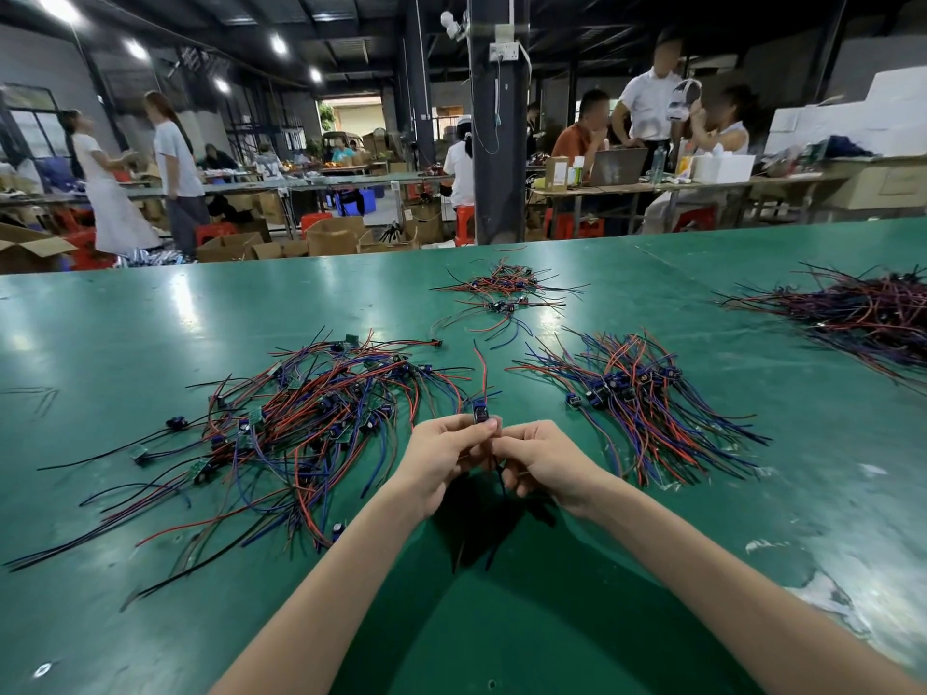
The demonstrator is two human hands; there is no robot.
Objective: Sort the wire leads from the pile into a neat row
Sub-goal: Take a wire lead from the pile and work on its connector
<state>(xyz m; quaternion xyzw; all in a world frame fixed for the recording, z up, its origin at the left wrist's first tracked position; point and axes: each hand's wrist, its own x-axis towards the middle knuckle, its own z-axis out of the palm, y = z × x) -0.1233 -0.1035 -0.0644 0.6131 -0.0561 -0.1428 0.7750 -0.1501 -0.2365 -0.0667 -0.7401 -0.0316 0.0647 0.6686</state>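
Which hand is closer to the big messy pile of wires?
Left. The left hand sits just right of the messy pile; the right hand is beyond it, farther away. Both pinch one wire lead.

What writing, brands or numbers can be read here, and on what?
None can be read.
Blue part of the held wire lead: markings too small.
Green boards in the pile: markings too small.
Brown box in the background: print blurred.
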